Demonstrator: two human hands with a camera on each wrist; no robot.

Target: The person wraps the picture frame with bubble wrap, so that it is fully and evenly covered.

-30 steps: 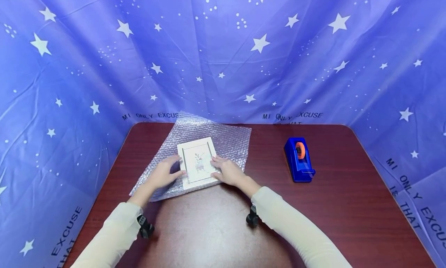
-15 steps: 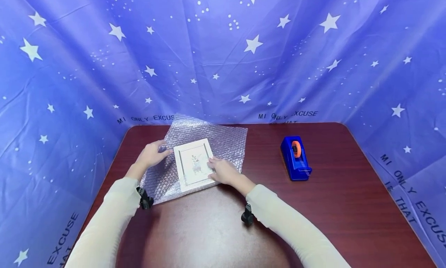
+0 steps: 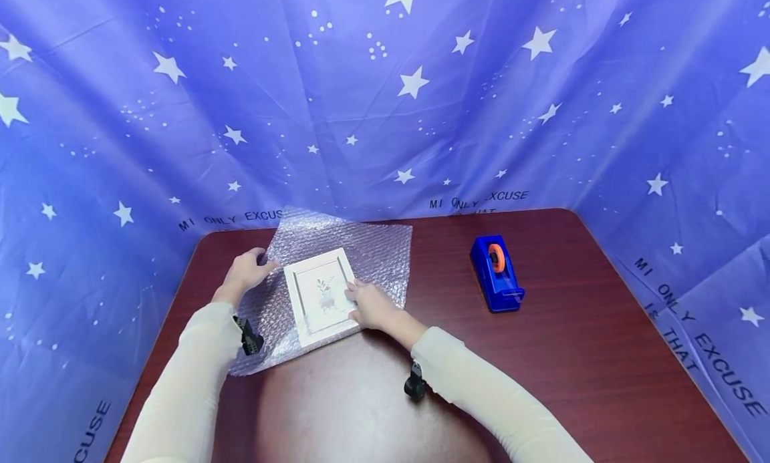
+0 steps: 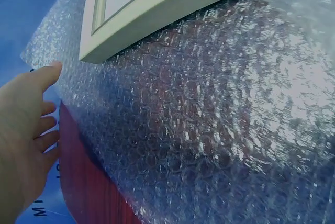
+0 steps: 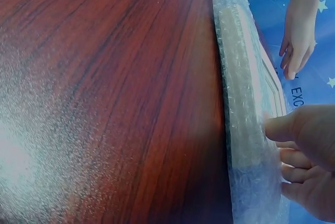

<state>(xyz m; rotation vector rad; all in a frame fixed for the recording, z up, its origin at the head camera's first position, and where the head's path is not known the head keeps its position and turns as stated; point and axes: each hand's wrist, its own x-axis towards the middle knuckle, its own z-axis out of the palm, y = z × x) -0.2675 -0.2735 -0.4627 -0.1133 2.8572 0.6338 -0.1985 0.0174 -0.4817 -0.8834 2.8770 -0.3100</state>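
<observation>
A white picture frame [image 3: 319, 296], with a plant picture inside, lies face up on a sheet of bubble wrap [image 3: 385, 249]. Along the near side, the wrap is folded up over the frame's edge, as the right wrist view shows. My right hand [image 3: 374, 307] presses on the frame's right side, thumb and fingertips resting on the folded wrap. Out by the sheet's left border is my left hand [image 3: 245, 270], off the frame with its fingers loosely bent. In the left wrist view its thumb [image 4: 51, 75] overlaps the wrap's border; contact there I cannot tell.
A blue tape dispenser [image 3: 498, 276] with an orange roll stands to the right on the dark red wooden table [image 3: 577, 336]. Blue star-patterned cloth [image 3: 361, 115] hangs behind the table and on both sides. The sheet's far corner reaches the back cloth.
My left hand has let go of the frame's left side and moved left to the wrap's border. The right hand stays on the frame. The head view has shifted slightly.
</observation>
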